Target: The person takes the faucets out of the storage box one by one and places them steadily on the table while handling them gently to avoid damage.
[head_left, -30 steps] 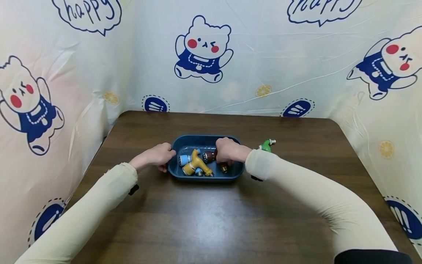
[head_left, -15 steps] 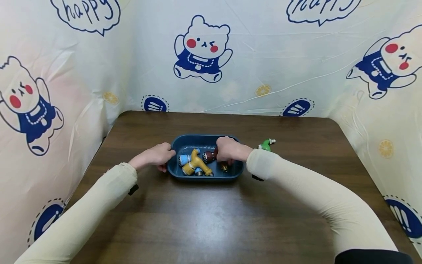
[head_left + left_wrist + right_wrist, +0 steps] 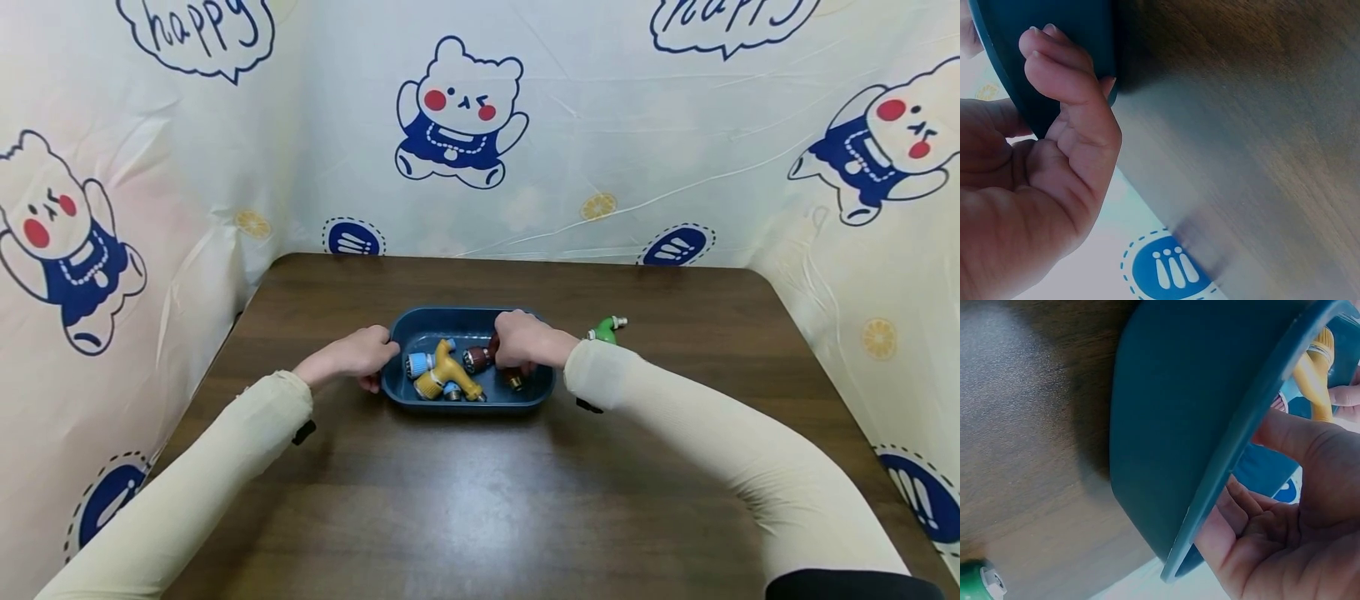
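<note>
1. Left hand: pinches the rim of the tray at the tray's nine o'clock; the wall looks like stiff, light, smooth plastic, best held by its lip.
2. Blue fitting: inside, towards nine, partly under the yellow fitting, which lies towards eight.
3. Brown fitting: in the tray towards three, probably hard and fairly light; its branching body should give surer purchase than the round ends.
4. Right hand: fingers curled, apparently round the brown fitting.
5. Green fitting: outside, just above three.
</note>
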The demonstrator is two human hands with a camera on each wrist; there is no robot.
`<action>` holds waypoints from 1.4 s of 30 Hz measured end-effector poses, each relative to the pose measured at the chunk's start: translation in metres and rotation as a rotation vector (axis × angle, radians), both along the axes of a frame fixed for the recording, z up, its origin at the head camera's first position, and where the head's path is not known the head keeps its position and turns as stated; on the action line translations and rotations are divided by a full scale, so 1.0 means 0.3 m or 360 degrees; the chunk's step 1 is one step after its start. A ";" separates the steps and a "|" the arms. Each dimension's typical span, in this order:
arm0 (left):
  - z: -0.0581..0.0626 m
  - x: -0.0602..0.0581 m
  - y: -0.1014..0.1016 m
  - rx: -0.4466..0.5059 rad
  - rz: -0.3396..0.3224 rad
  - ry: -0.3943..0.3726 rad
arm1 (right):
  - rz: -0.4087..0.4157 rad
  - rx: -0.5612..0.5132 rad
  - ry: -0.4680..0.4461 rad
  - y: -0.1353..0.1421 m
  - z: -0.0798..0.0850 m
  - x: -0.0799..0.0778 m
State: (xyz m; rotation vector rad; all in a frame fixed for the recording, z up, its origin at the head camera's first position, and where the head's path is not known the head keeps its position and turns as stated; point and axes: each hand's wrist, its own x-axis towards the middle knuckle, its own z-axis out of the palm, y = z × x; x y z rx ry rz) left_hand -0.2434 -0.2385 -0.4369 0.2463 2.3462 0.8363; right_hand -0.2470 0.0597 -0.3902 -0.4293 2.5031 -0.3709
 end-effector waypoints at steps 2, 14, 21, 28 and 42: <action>0.038 0.028 0.019 -0.0002 0.0008 0.0016 | 0.0005 -0.0005 0.0001 0.003 0.002 0.001; 0.130 0.082 0.064 -0.0011 0.0045 0.0004 | 0.0005 0.0008 0.0011 0.015 0.013 0.001; 0.134 0.085 0.071 -0.0052 0.0051 0.0032 | 0.0017 0.0016 0.0047 0.025 0.021 -0.006; 0.128 0.083 0.066 -0.0043 0.0047 0.0032 | 0.0027 0.0012 0.0047 0.027 0.039 -0.008; -0.025 -0.017 -0.023 0.0063 -0.0066 0.0012 | 0.0002 -0.0030 0.0068 0.035 0.062 0.000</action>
